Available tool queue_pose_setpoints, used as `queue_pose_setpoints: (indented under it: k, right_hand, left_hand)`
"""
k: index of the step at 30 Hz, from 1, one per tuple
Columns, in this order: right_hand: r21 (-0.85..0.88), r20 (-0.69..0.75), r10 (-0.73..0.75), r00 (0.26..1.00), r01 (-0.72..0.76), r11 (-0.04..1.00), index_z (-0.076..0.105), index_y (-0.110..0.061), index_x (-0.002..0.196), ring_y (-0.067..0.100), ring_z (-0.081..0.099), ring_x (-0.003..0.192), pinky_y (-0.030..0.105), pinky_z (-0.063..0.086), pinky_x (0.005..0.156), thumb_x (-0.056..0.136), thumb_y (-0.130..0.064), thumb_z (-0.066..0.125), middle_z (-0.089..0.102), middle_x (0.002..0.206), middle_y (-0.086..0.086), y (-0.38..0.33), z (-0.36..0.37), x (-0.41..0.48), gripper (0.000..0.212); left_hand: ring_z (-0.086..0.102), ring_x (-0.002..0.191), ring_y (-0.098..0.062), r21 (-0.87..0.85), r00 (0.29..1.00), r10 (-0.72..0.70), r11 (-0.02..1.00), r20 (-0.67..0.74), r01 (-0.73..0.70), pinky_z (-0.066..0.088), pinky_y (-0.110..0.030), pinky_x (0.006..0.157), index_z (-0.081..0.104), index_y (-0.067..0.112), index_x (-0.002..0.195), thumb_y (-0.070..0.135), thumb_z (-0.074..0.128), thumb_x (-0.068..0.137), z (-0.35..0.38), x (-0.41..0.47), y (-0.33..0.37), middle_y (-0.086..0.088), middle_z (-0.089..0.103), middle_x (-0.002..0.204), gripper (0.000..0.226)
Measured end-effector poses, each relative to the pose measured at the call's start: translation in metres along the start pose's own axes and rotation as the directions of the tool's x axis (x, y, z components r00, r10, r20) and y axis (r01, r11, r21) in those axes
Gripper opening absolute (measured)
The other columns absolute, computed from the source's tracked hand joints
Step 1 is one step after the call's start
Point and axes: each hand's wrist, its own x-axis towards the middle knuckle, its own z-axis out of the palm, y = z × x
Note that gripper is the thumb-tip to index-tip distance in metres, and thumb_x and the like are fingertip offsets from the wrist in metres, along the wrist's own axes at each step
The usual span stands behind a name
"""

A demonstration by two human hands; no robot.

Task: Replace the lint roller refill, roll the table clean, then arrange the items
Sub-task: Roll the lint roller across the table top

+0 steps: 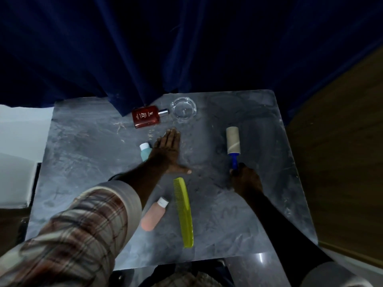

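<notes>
The lint roller [233, 144] has a beige roll and a blue handle; its roll rests on the grey table [83, 162] at the right. My right hand [245, 179] is shut on the handle's near end. My left hand [169, 153] lies flat on the table's middle, fingers straight and pointing away. A teal bottle [144, 151] with a white cap lies beside that hand, partly hidden under it. A yellow-green comb [184, 212] and a pink bottle [154, 214] lie near the front. A red perfume bottle [147, 116] and a clear glass dish [183, 109] sit at the back.
A dark blue curtain [145, 48] hangs behind the table and drapes over its back edge near the perfume bottle. Dust and pale scraps speckle the tabletop. A wooden surface [342, 152] lies to the right, a white block [14, 179] to the left.
</notes>
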Motion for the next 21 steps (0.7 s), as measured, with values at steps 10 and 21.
queue_pose_setpoints:
  k: [10, 21]
  right_hand:
    - [0.264, 0.076, 0.346, 0.935, -0.354, 0.897, 0.053, -0.021, 0.138, 0.028, 0.064, 0.111, 0.045, 0.054, 0.099, 0.101, -0.041, 0.056, 0.064, 0.127, 0.012, 0.075, -0.036, 0.025, 0.042]
    - [0.352, 0.058, 0.341, 0.938, -0.339, 0.873, 0.045, -0.013, 0.146, 0.032, 0.06, 0.123, 0.046, 0.05, 0.106, 0.104, -0.035, 0.052, 0.059, 0.136, 0.016, 0.117, -0.06, 0.012, 0.047]
  left_hand:
    - [-0.014, 0.167, -0.032, 0.037, 1.0, -0.004, 0.999, -0.019, 0.005, 0.001, -0.051, 0.136, -0.019, 0.014, 0.169, 0.097, 0.066, 0.062, -0.009, -0.009, 0.006, -0.01, -0.024, 0.178, 0.159]
    - [-0.003, 0.168, -0.032, 0.05, 0.993, 0.012, 0.999, -0.119, -0.006, 0.01, -0.05, 0.135, -0.009, 0.013, 0.171, 0.101, 0.064, 0.057, 0.001, -0.006, 0.003, -0.011, -0.012, 0.18, 0.161]
